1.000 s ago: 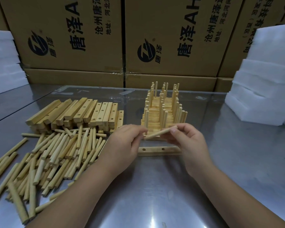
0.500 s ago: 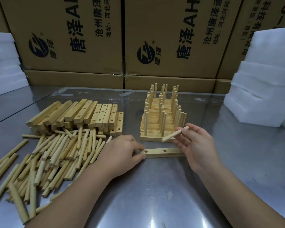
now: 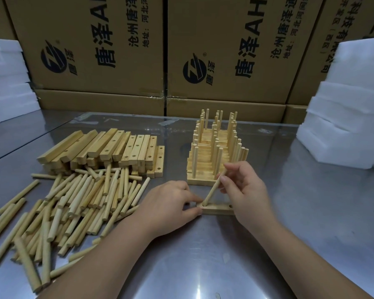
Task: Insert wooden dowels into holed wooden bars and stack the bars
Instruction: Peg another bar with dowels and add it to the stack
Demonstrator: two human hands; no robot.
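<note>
Right hand (image 3: 244,188) pinched 1 dowel (image 3: 213,189), tilted, lower tip in the left hole of the bar (image 3: 218,209) lying on the near surface (image 3: 203,266), left hand (image 3: 171,203) clamped on the bar's left end.

The right hand (image 3: 245,190) hides the right end of the holed bar (image 3: 217,209) and the dowel's (image 3: 213,188) upper tip; the frame's left edge crops loose dowels (image 3: 0,223) on the bench (image 3: 311,212).
</note>
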